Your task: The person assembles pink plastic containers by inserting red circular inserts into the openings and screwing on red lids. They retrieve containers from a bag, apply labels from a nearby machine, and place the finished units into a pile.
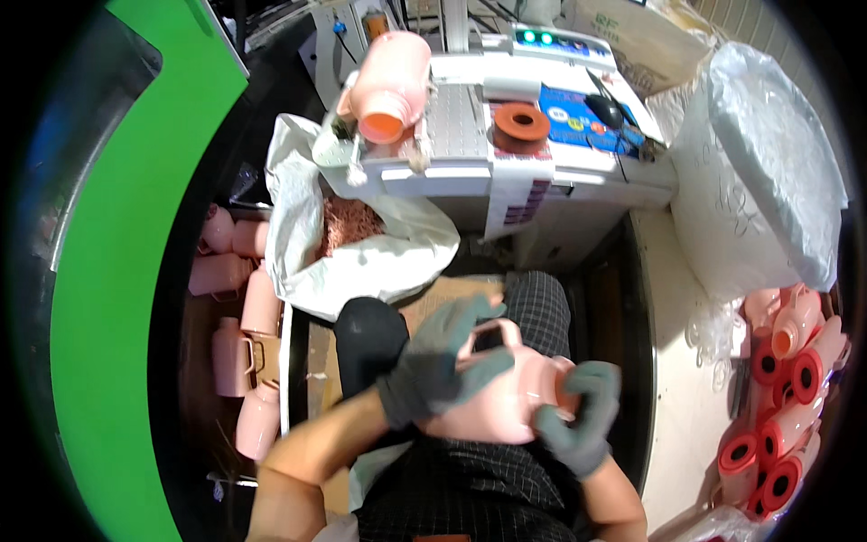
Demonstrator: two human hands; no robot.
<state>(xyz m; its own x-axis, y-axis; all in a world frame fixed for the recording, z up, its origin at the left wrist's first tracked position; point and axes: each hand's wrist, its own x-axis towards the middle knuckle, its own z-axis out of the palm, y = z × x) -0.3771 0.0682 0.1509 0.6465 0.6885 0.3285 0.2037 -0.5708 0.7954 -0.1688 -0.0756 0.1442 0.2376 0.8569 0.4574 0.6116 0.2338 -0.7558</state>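
Observation:
A pink plastic jug (508, 397) with a loop handle lies on its side over my lap, its mouth toward the right. My left hand (442, 361), in a grey glove, is closed round its body beside the handle, thumb laid across the pink wall. At the neck end, my gloved right hand (578, 420) curls its fingers and thumb about the mouth. Whether it holds anything small there is hidden by the glove. Another pink jug (397, 77) rests on the white machine ahead, its orange-lit mouth facing me.
A white sack (361, 275) of pink shavings (350, 226) stands open before my knees. Pink jugs (262, 303) fill a bin at left; more with red rings (781, 434) lie at right. The white machine top (461, 117) carries an orange-brown roll (521, 126). A plastic-covered white bag (731, 199) stands at right.

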